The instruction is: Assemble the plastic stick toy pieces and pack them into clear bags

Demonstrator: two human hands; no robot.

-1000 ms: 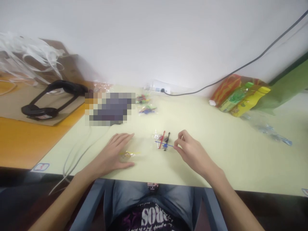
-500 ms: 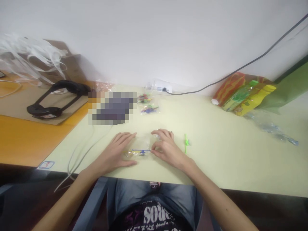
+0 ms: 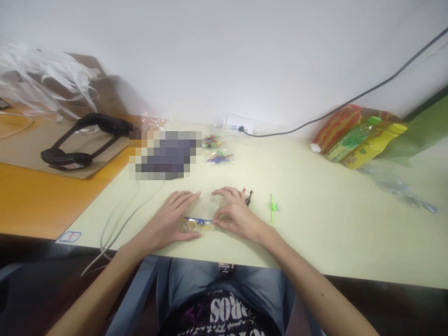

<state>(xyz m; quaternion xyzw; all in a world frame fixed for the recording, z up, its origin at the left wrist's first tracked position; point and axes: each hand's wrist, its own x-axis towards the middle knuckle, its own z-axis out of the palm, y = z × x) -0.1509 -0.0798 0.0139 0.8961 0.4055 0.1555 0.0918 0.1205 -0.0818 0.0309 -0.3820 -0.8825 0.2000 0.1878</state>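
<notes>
A small clear plastic bag (image 3: pixel 209 226) with blue and yellow plastic parts lies on the table between my hands. A thin blue stick (image 3: pixel 192 219) runs along its upper side. My left hand (image 3: pixel 171 220) rests at the bag's left end, thumb and fingers spread. At the other end, my right hand (image 3: pixel 234 211) pinches the bag's edge beside the stick's tip. Small black and red pieces (image 3: pixel 249 198) show just behind my right hand, partly hidden by it. Further right lies a light green stick-like part (image 3: pixel 272 208).
Two bags of coloured parts (image 3: pixel 220 157) lie further back beside a blurred-out dark object (image 3: pixel 168 154). A black frame-like device (image 3: pixel 87 140) sits on cardboard at left. Bottle-shaped packs (image 3: pixel 364 142) and crumpled clear plastic (image 3: pixel 399 186) are at right. White cables (image 3: pixel 121 224) cross the left edge.
My right hand has moved a little left, with the bag's right end and the blue stick shifting left too. The black and red pieces behind it are now more exposed. My left hand has barely moved.
</notes>
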